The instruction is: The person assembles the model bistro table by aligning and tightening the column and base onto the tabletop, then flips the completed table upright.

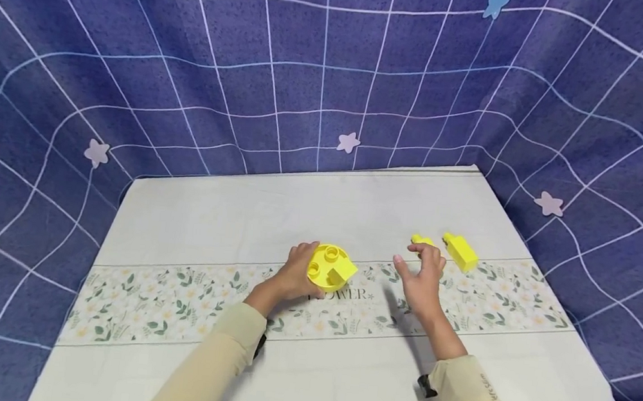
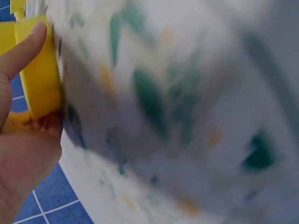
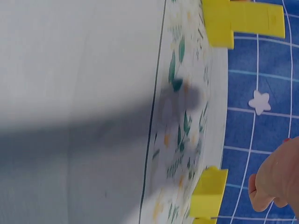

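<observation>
My left hand [image 1: 295,275] grips the rim of a round yellow base [image 1: 318,280] near the middle of the table, thumb on one side and fingers on the other. The base has two raised round sockets, and a yellow block [image 1: 342,270] stands up from it. In the left wrist view the thumb presses the wall of the base [image 2: 42,74]. My right hand [image 1: 425,288] hovers above the cloth with nothing in it, fingers bent and apart. Just beyond it lies a yellow piece [image 1: 419,239] with a knob, partly hidden by the fingers.
Another yellow block [image 1: 462,253] with a knobbed end lies to the right of the right hand. A white tablecloth [image 1: 227,211] with a floral band covers the table. A dark blue gridded curtain [image 1: 309,89] with stars hangs behind and at both sides.
</observation>
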`<state>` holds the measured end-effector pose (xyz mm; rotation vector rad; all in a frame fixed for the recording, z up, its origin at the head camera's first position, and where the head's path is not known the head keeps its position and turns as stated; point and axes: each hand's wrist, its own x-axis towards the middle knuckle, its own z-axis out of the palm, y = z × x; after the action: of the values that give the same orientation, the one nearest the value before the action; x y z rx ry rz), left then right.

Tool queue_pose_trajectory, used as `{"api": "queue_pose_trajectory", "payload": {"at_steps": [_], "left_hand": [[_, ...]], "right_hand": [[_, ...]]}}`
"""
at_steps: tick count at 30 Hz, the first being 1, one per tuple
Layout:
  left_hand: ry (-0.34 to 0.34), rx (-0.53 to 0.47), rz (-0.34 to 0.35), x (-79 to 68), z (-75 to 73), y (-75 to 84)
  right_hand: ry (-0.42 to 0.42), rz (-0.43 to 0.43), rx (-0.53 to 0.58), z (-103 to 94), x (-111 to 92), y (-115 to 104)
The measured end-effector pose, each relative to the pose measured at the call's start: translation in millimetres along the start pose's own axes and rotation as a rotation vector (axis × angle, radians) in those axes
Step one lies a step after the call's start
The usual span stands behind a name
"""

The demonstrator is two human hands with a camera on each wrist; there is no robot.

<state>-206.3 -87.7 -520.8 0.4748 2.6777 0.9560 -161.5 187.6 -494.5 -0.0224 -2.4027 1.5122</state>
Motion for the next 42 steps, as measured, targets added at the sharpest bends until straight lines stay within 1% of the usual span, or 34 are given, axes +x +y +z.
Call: {"api": "queue_pose_trajectory", "payload": {"at_steps": [2, 6, 10, 12, 14, 18, 22, 26, 30, 32, 35, 38, 42], "left_hand": [[0.046, 0.007, -0.023, -1.2, 6.5, 1.7], [0.126, 0.013, -0.027, -2.8, 16.7, 6.1], [0.166, 0.042, -0.023, -2.7, 20.2, 7.0], [0.163, 0.060, -0.024, -2.1, 19.8, 5.8], [0.153, 0.060, -0.011, -1.5, 17.5, 4.7], [0.097, 0.048, 0.020, 0.2, 9.3, 4.3], [0.040, 0.057, 0.043, 2.1, 1.0, 6.8], [0.016, 0.073, 0.041, 2.8, -1.1, 9.2], [0.031, 0.074, 0.007, 1.8, 3.0, 10.8], [0.051, 0.066, -0.008, 1.1, 6.1, 11.5], [0.082, 0.060, -0.018, 0.1, 10.7, 11.9], [0.103, 0.065, -0.018, 0.0, 12.9, 11.3], [0.110, 0.087, -0.014, 1.5, 13.5, 9.8]], "right_hand": [[0.001, 0.009, -0.007, -4.7, 1.3, 2.9], [0.012, 0.034, -0.033, -10.6, 2.8, 8.0], [0.017, 0.045, -0.045, -16.2, 4.2, 12.3], [0.014, 0.034, -0.061, -19.9, 6.2, 14.7], [0.014, 0.021, -0.088, -24.0, 8.9, 16.8], [0.011, -0.001, -0.155, -32.2, 16.1, 21.4], [0.009, 0.000, -0.202, -40.6, 23.1, 24.6], [-0.005, 0.003, -0.270, -48.3, 29.6, 27.8], [-0.018, -0.005, -0.352, -55.9, 35.7, 31.0], [-0.024, -0.012, -0.382, -59.6, 39.2, 33.3], [-0.041, -0.045, -0.424, -65.0, 44.4, 38.4], [-0.077, -0.092, -0.489, -69.3, 50.3, 44.1], [-0.140, -0.185, -0.590, -73.4, 57.5, 50.6]]}}
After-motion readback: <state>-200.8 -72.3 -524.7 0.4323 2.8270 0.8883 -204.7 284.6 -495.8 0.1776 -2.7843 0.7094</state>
